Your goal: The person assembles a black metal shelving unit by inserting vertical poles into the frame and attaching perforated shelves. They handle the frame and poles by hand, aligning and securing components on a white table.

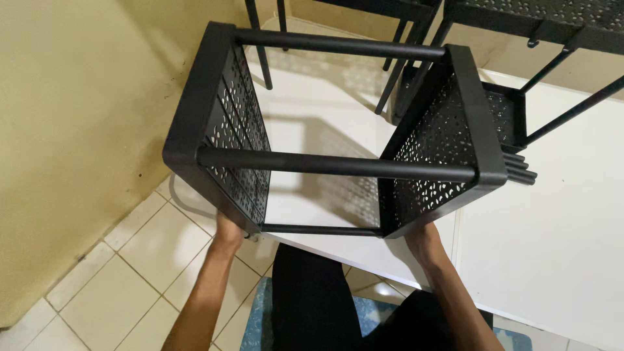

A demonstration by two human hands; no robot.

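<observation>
Rack (338,162): black metal frame, two perforated side panels joined by round bars, lying on a white table (559,221). Bars and long axis run 9 to 3 o'clock; open face points up at the camera. Nothing sits inside the rack. Second black rack (520,19) stands at 1 o'clock. Left hand (229,233) at 7 o'clock and right hand (424,235) at 5 o'clock each meet a panel's lower edge; fingers hidden, grip cannot be told.

A yellowish plaster wall (71,130) fills nine o'clock. Pale floor tiles (117,286) lie at seven o'clock. A white table (552,247) spreads from centre to four o'clock, and a blue patterned mat (257,318) shows at six.
</observation>
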